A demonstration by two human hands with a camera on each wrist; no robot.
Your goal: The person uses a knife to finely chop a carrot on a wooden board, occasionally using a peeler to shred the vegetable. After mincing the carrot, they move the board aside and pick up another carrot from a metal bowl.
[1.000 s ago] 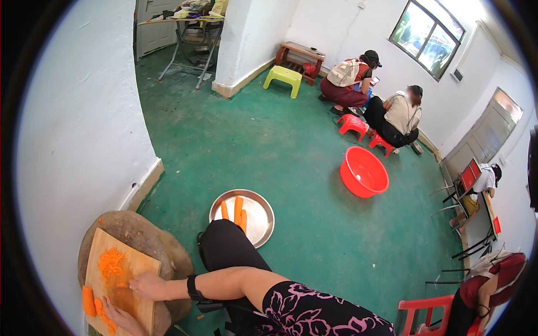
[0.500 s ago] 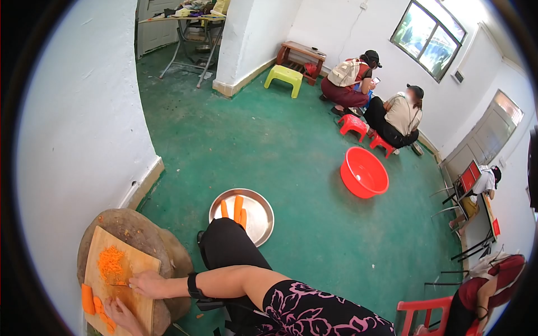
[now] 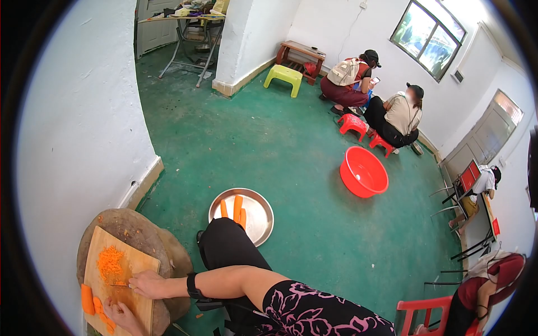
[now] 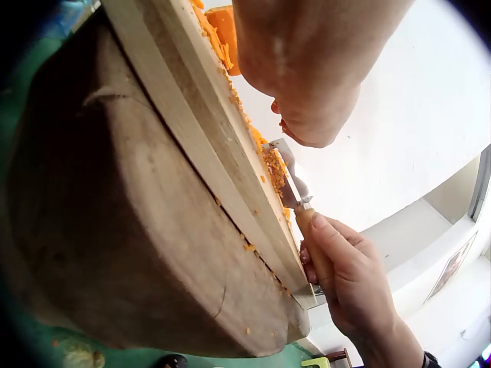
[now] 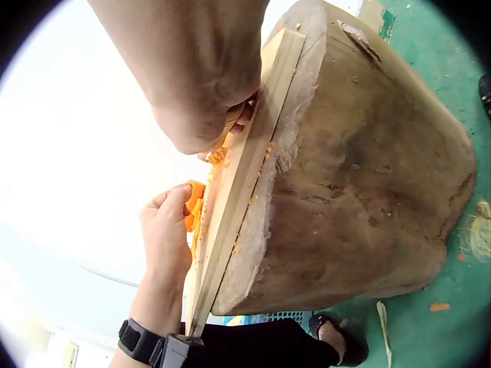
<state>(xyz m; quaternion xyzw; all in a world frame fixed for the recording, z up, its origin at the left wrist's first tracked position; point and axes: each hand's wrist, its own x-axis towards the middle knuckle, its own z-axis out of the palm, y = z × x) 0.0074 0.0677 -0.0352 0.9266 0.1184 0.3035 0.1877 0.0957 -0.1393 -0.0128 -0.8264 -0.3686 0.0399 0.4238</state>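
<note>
My right hand [image 3: 148,284] grips the wooden handle [image 4: 316,249] of a knife, its blade [image 4: 289,180] on the cutting board [image 3: 140,260] beside chopped carrot [image 3: 110,263]. The knife's handle is mostly covered by this hand in the right wrist view. My left hand [image 3: 124,316] is at the board's near side, fingers loosely bent, close to carrot slices [image 3: 104,318]; in the right wrist view the left hand [image 5: 165,234] overlaps the carrot, and any contact is unclear. A thick carrot piece [image 3: 87,299] lies at the board's left edge.
The board lies on a round stump [image 3: 176,255] by the white wall. A metal basin [image 3: 259,221] with several carrots stands past my knee. Farther off are a red tub [image 3: 364,172], red stools [image 3: 352,126], a green stool [image 3: 284,75] and people.
My left hand has drawn slightly back and its fingers have bent more since the earliest frame. My right hand stays on the knife in nearly the same place.
</note>
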